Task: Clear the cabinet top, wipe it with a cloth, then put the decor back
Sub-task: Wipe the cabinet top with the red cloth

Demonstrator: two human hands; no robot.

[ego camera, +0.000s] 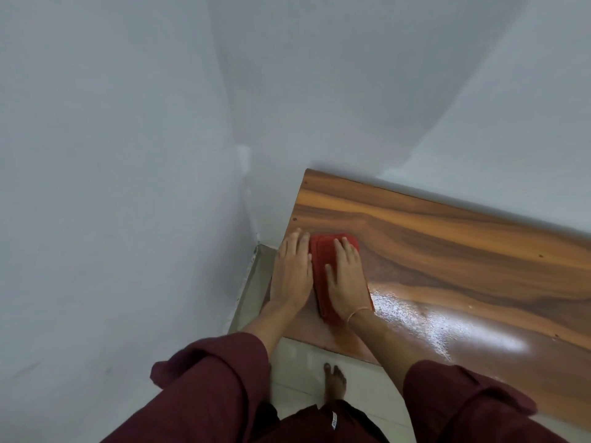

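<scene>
Red cloth (332,276) on cabinet top (447,244)

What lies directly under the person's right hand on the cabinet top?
A folded red cloth lies flat under the right hand on the wooden cabinet top. The cloth's middle is covered by the palm, so it cannot be seen.

Pale grey-white walls (128,123) fill the upper and left frame, meeting at a corner seam near centre. A light tiled floor (297,372) shows at lower centre, with a grey skirting strip (252,282) along the wall base. One bare foot (334,383) stands on the tiles. Maroon sleeves (217,372) occupy the bottom edge.
</scene>
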